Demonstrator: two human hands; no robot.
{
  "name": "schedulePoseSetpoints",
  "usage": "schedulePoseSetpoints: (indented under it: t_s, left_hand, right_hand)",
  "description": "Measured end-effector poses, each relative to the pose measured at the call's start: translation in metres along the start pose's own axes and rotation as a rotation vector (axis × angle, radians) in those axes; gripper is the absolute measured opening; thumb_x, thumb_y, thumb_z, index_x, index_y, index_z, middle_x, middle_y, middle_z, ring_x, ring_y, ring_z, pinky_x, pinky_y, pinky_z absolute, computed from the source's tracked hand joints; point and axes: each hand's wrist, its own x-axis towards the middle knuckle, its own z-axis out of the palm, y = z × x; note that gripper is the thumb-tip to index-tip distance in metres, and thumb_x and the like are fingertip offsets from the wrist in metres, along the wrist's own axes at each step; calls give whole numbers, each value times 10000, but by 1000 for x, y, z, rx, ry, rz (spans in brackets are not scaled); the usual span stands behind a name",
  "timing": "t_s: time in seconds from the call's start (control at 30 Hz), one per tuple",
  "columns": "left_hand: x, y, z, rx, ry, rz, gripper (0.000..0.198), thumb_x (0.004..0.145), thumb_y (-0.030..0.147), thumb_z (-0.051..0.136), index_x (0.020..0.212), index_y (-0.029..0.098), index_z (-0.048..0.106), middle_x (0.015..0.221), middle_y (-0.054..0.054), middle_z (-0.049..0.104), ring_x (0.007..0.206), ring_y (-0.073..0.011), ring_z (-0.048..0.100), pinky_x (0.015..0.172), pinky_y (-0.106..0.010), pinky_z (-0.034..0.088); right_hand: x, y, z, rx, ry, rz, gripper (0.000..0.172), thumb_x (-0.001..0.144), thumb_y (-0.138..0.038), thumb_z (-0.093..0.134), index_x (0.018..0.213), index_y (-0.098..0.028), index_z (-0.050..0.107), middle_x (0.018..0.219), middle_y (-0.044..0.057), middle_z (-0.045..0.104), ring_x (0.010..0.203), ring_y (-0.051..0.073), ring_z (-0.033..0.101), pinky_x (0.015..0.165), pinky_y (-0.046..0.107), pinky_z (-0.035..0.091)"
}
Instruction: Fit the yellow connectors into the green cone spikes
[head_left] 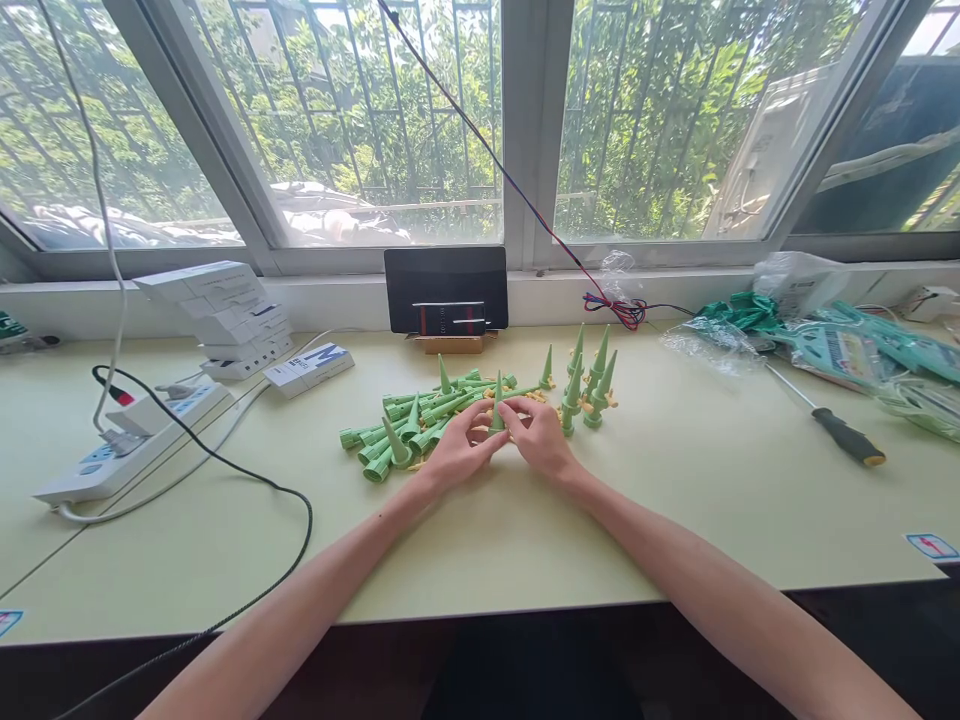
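A green plant watering spike point(498, 395) stands point up between my two hands. My left hand point(463, 445) closes around its lower part from the left, and my right hand point(537, 436) grips it from the right. Fingers hide the spike's base. Just beyond and left of my hands lies a pile of green tubular pieces point(379, 466) with several loose cones point(396, 442) among them. Small yellow valve pieces point(529, 394) are scattered by the pile. To the right, several spikes with yellow valves point(598, 385) stand upright in a group.
A dark tablet point(442, 265) leans near the window behind the pile. On the left are a power strip point(135, 440), stacked white boxes point(232, 315) and a black cable point(262, 482). A screwdriver point(844, 432) and bagged green parts point(832, 345) lie on the right.
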Motion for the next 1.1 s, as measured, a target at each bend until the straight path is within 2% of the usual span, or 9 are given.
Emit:
schedulePoseSetpoints:
  t_s: [0.07, 0.17, 0.3, 0.43, 0.6, 0.77, 0.9, 1.1]
  left_hand:
    - [0, -1, 1, -19, 18, 4, 519, 799, 429, 720, 1231, 203, 544, 866, -19, 585, 530, -85, 557, 410, -185, 426]
    - [2, -3, 2, -34, 116, -8, 505, 792, 439, 727, 1201, 200, 550, 874, -10, 560, 489, -64, 520, 380, -185, 394]
    - [3, -1, 1, -93, 265, 19, 446, 809, 461, 706, 1134, 192, 560, 753, 34, 500, 420, -46, 457, 348, -181, 335]
    - [4, 2, -1, -137, 341, 48, 428, 807, 465, 710, 1092, 177, 571, 741, 26, 530, 396, -40, 434, 347, -190, 322]
    - [4, -2, -2, -113, 334, 97, 332, 832, 433, 698, 1017, 176, 597, 750, 15, 561, 432, -59, 476, 402, -216, 403]
    - [6, -7, -3, -133, 338, 128, 282, 819, 386, 721, 975, 187, 598, 862, -4, 604, 505, -74, 563, 501, -237, 497]
    - [6, -4, -2, -159, 318, 123, 283, 801, 385, 733, 941, 179, 600, 912, -19, 636, 553, -96, 612, 543, -258, 540]
    - [3, 1, 0, -116, 307, 126, 278, 800, 384, 722, 900, 172, 574, 859, -12, 638, 583, -116, 637, 576, -268, 556]
  right_hand:
    - [0, 0, 0, -30, 10, -5, 300, 920, -420, 532, 913, -172, 701, 837, 41, 703, 643, 147, 640, 557, 244, 545]
    - [0, -1, -1, -128, 64, -15, 314, 944, -420, 482, 910, -178, 679, 837, 45, 698, 604, 144, 624, 542, 247, 516]
    - [2, 3, -3, -284, 122, -42, 222, 930, -323, 489, 938, -171, 650, 889, 71, 705, 748, 186, 665, 625, 270, 518]
    - [4, 11, -4, -424, 61, -76, 175, 901, -220, 506, 995, -169, 645, 930, 81, 709, 821, 199, 661, 690, 291, 499]
    - [4, 16, -4, -561, -85, -105, 130, 881, -182, 576, 973, -175, 667, 865, 49, 708, 833, 195, 638, 783, 311, 464]
    - [2, 12, -1, -611, -193, -97, 126, 879, -167, 605, 976, -170, 685, 891, 56, 686, 820, 179, 621, 786, 301, 453]
    - [1, 10, -1, -619, -218, -94, 123, 884, -163, 607, 976, -174, 687, 892, 54, 677, 822, 171, 621, 795, 293, 451]
    - [2, 15, -4, -635, -222, -140, 113, 914, -185, 573, 913, -166, 684, 870, 52, 667, 800, 161, 601, 760, 269, 436]
